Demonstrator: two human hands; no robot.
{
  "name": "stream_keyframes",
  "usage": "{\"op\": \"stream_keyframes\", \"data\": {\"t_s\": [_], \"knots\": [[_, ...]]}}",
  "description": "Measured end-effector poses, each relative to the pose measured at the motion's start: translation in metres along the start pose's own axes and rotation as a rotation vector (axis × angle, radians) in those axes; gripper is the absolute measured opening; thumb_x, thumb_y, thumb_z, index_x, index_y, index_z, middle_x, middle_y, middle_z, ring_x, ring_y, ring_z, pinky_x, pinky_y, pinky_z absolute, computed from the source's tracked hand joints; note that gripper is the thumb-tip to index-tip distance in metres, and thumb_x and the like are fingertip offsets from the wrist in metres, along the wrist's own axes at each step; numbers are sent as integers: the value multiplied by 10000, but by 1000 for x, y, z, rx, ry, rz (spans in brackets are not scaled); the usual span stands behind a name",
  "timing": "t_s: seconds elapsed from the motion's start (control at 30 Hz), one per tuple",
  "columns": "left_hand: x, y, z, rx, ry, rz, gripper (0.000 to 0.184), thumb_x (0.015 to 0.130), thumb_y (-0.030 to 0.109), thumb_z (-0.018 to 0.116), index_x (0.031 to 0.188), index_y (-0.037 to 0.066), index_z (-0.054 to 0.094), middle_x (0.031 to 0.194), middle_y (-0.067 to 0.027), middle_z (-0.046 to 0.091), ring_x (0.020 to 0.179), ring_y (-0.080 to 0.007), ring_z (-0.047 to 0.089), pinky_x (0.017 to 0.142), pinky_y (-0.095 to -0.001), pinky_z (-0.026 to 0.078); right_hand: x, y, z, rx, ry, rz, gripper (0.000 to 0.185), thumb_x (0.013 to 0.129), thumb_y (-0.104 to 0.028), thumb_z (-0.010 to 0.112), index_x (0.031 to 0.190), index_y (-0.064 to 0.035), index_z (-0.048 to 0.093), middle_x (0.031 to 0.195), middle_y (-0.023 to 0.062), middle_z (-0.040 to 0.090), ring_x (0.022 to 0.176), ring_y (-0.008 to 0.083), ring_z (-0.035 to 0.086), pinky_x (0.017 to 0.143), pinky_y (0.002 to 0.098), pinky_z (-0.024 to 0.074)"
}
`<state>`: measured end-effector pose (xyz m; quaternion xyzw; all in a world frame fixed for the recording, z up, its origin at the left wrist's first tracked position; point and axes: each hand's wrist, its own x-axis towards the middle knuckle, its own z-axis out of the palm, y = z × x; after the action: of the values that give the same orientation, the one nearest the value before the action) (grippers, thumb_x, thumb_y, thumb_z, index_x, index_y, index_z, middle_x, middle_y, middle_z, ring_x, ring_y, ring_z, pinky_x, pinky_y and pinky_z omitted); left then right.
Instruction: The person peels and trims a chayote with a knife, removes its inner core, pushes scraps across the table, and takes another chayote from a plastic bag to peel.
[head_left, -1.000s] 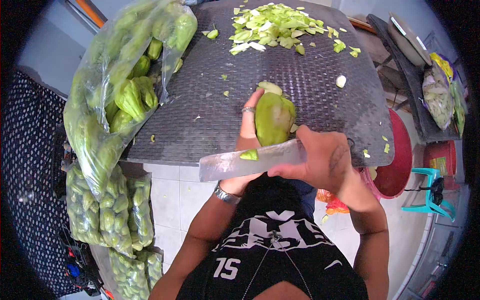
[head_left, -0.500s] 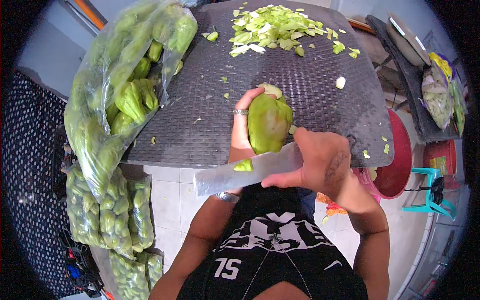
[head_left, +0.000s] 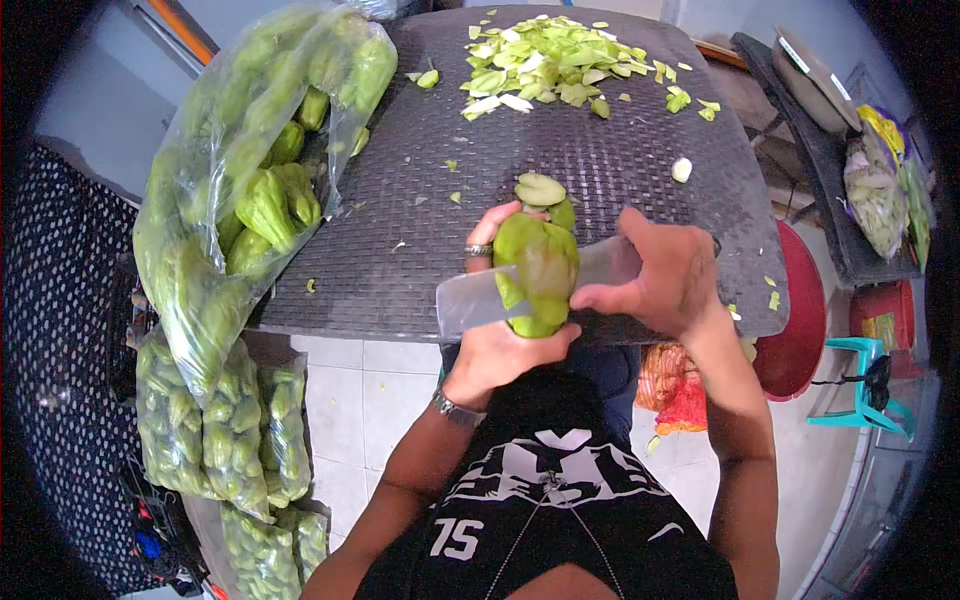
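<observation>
A green chayote (head_left: 540, 262) rests in my left hand (head_left: 505, 350), whose fingers and thumb wrap round it above the table's near edge. My right hand (head_left: 660, 275) is closed on a wide-bladed knife (head_left: 470, 302). The blade reaches left, passing behind or against the chayote; their exact contact is unclear. A bit of green peel lies by the blade near the chayote's left side. Just beyond the chayote is a pale cut slice (head_left: 541, 189). The knife's handle is mostly hidden by my right hand.
On the dark woven table (head_left: 400, 215), a pile of peelings (head_left: 550, 60) lies at the far side. A clear bag of chayotes (head_left: 265, 205) covers the left side. More filled bags (head_left: 235, 430) stand below left. A red tub (head_left: 795, 320) and turquoise stool (head_left: 855, 390) are at right.
The knife has moved up and right, from below the chayote to across its level. My left hand has turned, so its thumb now shows beneath the chayote.
</observation>
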<state>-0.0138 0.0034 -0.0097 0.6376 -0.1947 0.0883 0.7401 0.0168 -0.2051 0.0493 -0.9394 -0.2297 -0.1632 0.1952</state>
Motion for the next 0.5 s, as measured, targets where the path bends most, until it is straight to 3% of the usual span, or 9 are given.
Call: {"op": "stream_keyframes", "data": {"t_s": [0.07,0.17,0.23,0.27,0.3,0.33,0.4,0.43,0.5], "knots": [[3,-6,-2,15,20,-45,1126,580,32,862,1533,95,266,1419,-100,441,1323,-242,480,1141,-420,394,6,7,1,-38,-57,-10,721,689,-750,762,760,-67,542,578,145,573,590,399,650,537,479,488],[3,-6,0,-285,130,-277,1088,586,-43,836,1526,92,306,1349,-87,500,1243,-236,536,1087,-402,450,13,30,14,-128,-103,-61,611,805,-659,727,855,-56,641,616,189,593,656,415,667,564,492,496],[1,4,-2,-401,186,-374,1080,590,-96,813,1527,96,313,1308,-83,532,1188,-234,572,1019,-391,501,24,47,13,-109,-249,248,793,875,-784,548,876,-7,706,792,261,697,788,458,705,707,547,551],[2,9,-5,-457,210,-419,1078,592,-123,801,1528,98,316,1288,-81,548,1160,-233,590,985,-385,527,32,83,21,-108,-279,355,833,895,-797,494,949,4,721,878,293,696,876,473,696,772,543,546],[2,12,-12,-523,197,-439,1051,618,-168,773,1526,101,317,1260,-93,567,1061,-244,637,873,-375,586,33,106,23,-59,-274,459,882,915,-805,434,1027,22,719,971,329,680,991,483,668,851,528,531],[2,13,-15,-549,203,-464,1034,634,-174,766,1525,99,318,1267,-100,566,1064,-256,642,860,-382,594,33,129,24,-12,-264,562,937,935,-814,375,1105,41,718,1065,366,664,1106,492,640,931,512,517],[6,10,-20,-606,220,-504,1000,664,-186,750,1522,95,319,1283,-115,564,1070,-280,653,835,-396,611,39,116,7,49,-327,717,841,972,-769,360,1223,-41,699,1121,378,645,1174,492,602,978,495,491],[6,3,-21,-621,208,-464,840,787,-114,732,1504,70,335,1287,-144,575,1053,-315,675,816,-412,623,42,109,3,30,-353,697,815,980,-759,357,1220,-62,703,1121,370,649,1176,492,600,984,497,485],[9,-3,-23,-730,212,-508,665,891,31,707,1470,50,380,1281,-152,587,1034,-336,689,812,-414,627,42,94,0,-4,-405,663,764,994,-738,351,1215,-103,713,1122,355,657,1181,491,596,996,499,474]]}}
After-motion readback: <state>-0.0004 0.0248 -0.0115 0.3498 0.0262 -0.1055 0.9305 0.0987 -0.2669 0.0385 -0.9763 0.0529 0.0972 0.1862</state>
